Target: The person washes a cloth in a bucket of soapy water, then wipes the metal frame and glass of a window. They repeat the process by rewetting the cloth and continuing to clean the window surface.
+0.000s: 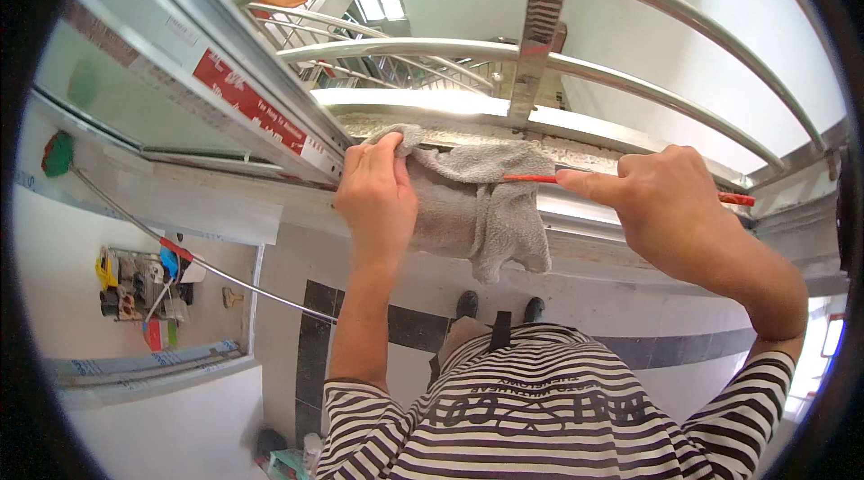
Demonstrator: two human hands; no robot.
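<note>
A grey-beige cloth [449, 203] lies draped over the window sill and its metal track [580, 213], one end hanging down towards me. My left hand [379, 190] pinches the cloth's upper left edge beside the upright window frame. In my right hand [658, 203] is a thin red stick-like tool [530, 178], its narrow tip resting against or just over the right part of the cloth; its other end sticks out past the hand on the right. What kind of tool it is, I cannot tell.
Curved metal railings [405, 47] and a metal post [533, 41] stand just beyond the sill. An aluminium window frame with red labels [250, 102] rises at left. A long metal pole [236, 282] with a green head slants across the left, near a rack of supplies [145, 281].
</note>
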